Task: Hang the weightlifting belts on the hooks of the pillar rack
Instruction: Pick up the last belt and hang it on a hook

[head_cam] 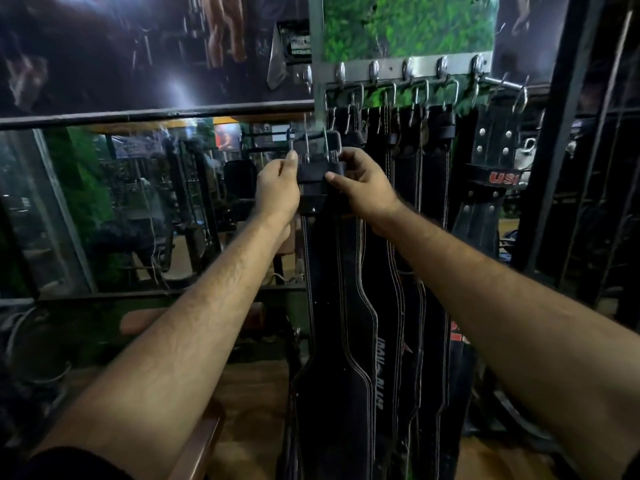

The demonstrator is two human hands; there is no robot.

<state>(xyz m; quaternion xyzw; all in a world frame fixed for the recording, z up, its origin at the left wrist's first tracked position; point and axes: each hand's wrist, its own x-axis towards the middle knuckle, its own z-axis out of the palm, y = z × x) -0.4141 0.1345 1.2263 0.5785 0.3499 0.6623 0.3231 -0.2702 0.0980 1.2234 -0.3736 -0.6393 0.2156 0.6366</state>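
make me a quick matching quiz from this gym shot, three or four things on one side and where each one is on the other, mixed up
Things
1. black leather belt with metal buckle, held in both hands
2. studded black belt with red USI lettering
3. steel hook rail
4. green leafy panel

Places
A. far right of the rack
B. top of the pillar, above the rail
C. just left of the hanging belts, below the hooks
D. across the pillar, above the hanging belts

Pairs: 1-C, 2-A, 3-D, 4-B
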